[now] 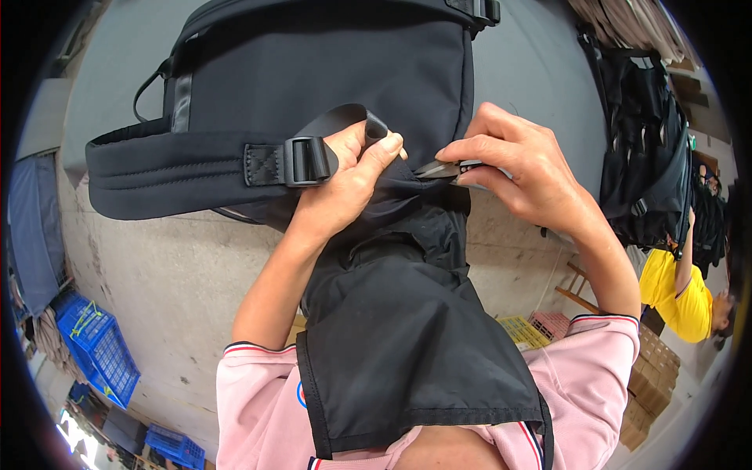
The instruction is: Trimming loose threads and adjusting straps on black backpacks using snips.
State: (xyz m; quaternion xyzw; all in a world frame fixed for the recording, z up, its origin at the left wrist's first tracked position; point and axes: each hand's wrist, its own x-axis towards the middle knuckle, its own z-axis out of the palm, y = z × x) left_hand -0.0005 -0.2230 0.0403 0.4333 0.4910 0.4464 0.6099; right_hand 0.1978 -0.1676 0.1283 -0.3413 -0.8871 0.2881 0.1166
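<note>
Nearest the camera, a flat black fabric panel (pixel 407 352) hangs down over the person's pink short sleeves (pixel 258 392), its lower hem lying across the chest. Above it the fabric bunches into folds and runs up to a black backpack (pixel 329 70) held up in front of the person, filling the upper middle of the view. The left hand (pixel 348 184) comes up from the lower left; its fingers are curled tight, pinching a wide black webbing strap (pixel 345 121) together with a fold of the cloth, thumb pressed on top. Just left of that hand, a black plastic buckle (pixel 309 160) joins the webbing to a padded shoulder strap (pixel 164 172) that stretches out to the left edge. The right hand (pixel 513 168) comes from the right, thumb and fingers pressed together around small metal thread snips (pixel 442 168), whose dark blades point left and touch the bunched fabric just beside the left thumb. Farther off, behind the bag, lies grey concrete floor (pixel 157 274). Blue plastic crates (pixel 98 345) sit at lower left. To the right, more black bags (pixel 646 157) hang in a row, and beneath them a person in a yellow shirt (pixel 677 294) works beside stacked cardboard boxes (pixel 650 376).
</note>
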